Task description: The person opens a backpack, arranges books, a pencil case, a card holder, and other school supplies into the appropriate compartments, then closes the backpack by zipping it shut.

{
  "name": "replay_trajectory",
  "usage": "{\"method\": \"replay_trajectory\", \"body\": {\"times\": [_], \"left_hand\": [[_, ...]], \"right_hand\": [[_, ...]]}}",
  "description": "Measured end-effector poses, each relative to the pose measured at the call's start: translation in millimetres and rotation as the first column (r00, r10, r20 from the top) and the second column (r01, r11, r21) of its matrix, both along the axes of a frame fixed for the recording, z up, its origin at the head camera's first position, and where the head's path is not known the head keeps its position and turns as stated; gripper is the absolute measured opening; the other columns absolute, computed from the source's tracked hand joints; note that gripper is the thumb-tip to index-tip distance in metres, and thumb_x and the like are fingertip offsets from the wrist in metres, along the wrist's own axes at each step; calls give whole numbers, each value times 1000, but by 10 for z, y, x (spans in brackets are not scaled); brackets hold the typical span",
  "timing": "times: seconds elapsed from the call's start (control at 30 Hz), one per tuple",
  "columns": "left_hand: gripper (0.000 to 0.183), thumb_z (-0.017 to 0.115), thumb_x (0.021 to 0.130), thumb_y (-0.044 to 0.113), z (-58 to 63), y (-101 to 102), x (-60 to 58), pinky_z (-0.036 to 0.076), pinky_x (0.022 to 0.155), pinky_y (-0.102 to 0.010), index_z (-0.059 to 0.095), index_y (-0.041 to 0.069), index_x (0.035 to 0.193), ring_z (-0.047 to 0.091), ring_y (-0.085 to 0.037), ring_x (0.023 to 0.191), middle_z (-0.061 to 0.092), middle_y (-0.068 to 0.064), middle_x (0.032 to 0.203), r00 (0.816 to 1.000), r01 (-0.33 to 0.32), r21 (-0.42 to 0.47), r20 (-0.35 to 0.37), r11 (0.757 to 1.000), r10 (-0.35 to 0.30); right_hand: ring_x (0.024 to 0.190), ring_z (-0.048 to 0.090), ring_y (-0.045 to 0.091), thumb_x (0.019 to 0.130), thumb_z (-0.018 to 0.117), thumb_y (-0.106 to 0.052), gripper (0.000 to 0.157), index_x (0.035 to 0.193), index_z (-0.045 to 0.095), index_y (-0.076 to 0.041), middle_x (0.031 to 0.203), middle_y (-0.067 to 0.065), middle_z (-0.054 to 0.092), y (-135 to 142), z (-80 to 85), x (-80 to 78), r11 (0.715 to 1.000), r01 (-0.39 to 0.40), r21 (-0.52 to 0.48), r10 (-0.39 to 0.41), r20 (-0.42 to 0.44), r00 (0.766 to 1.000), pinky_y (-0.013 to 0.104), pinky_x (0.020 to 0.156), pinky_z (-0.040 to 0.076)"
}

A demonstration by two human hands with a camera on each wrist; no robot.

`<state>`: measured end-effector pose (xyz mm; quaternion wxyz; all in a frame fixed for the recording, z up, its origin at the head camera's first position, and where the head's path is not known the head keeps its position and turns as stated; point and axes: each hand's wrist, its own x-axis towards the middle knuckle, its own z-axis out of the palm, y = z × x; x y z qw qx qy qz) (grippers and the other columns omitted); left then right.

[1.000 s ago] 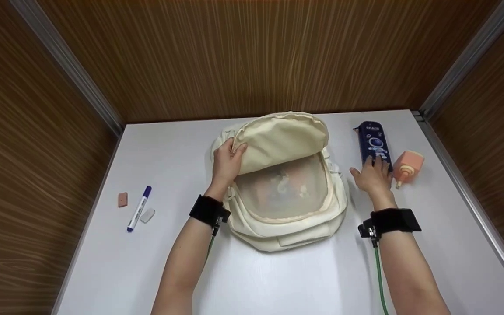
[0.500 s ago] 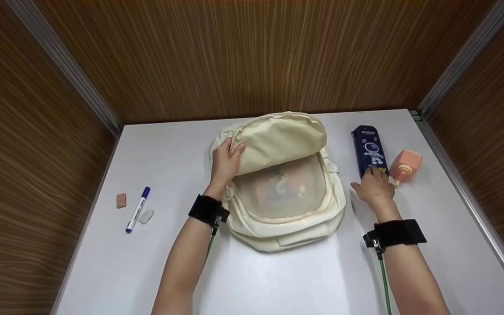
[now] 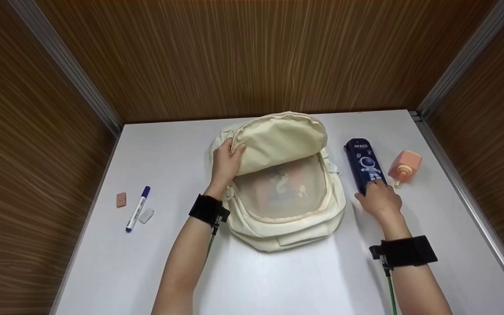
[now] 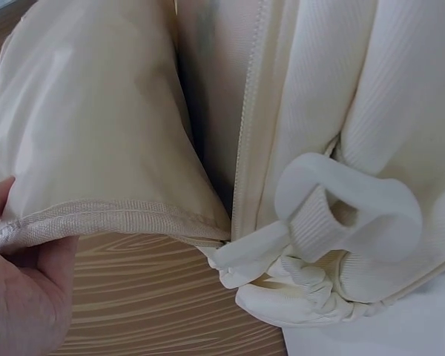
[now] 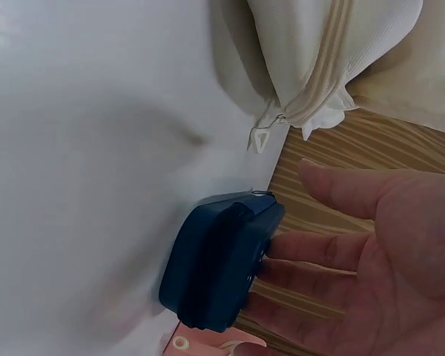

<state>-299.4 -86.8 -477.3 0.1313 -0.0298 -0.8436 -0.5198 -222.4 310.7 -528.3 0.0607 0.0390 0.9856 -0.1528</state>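
Observation:
A cream backpack [image 3: 252,231] lies in the middle of the white table, its front flap [image 3: 283,140] folded back from a mesh-covered opening. At the flap's left edge, my left hand [image 3: 225,164] pinches the zippered rim between thumb and fingers. To the right of the backpack is a dark blue pencil case [image 3: 365,165] with an astronaut print. My right hand [image 3: 381,200] rests its fingertips on the case's near end. In the right wrist view those fingers [image 5: 319,251] are fairly straight against the case's upper face, and the thumb [image 5: 337,184] stands apart from it.
A pink bottle [image 3: 406,165] with a pump-like nozzle lies right of the pencil case. On the left are a blue-capped marker [image 3: 138,209], a reddish eraser [image 3: 121,200] and a white eraser [image 3: 146,215]. Wood-grain panels [image 3: 274,61] enclose the table's back and sides.
The pencil case has slid toward the near side under my right hand's fingertips, its far end turning slightly left. My left hand and the flap stay in place.

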Motion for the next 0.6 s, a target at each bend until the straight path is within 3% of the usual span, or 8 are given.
{"method": "replay_trajectory", "body": {"times": [0.17, 0.43, 0.6], "left_hand": [[18, 66, 95, 22, 13, 11, 1, 41, 64, -30, 64, 4, 95, 48, -14, 65, 63, -5, 75, 1000, -2, -6, 4, 1000, 2], [19, 65, 96, 22, 24, 30, 5, 37, 62, -28, 61, 5, 91, 43, -14, 64, 47, 1, 67, 1000, 7, -13, 16, 1000, -6], [18, 64, 97, 22, 38, 25, 14, 40, 64, -28, 63, 5, 95, 47, -15, 65, 53, 0, 70, 999, 33, -12, 12, 999, -33]], "right_hand": [[94, 53, 57, 89, 70, -25, 49, 117, 56, 13, 112, 38, 51, 30, -21, 13, 999, 34, -13, -35, -61, 998, 66, 67, 44], [105, 41, 67, 83, 75, -19, 71, 135, 38, 11, 121, 50, 30, 140, -100, -32, 982, 169, -81, -176, -81, 981, 71, 75, 40], [103, 44, 61, 81, 76, -18, 67, 130, 45, 15, 115, 46, 39, 209, -125, -38, 973, 223, -61, -227, -90, 970, 68, 73, 41]]}}
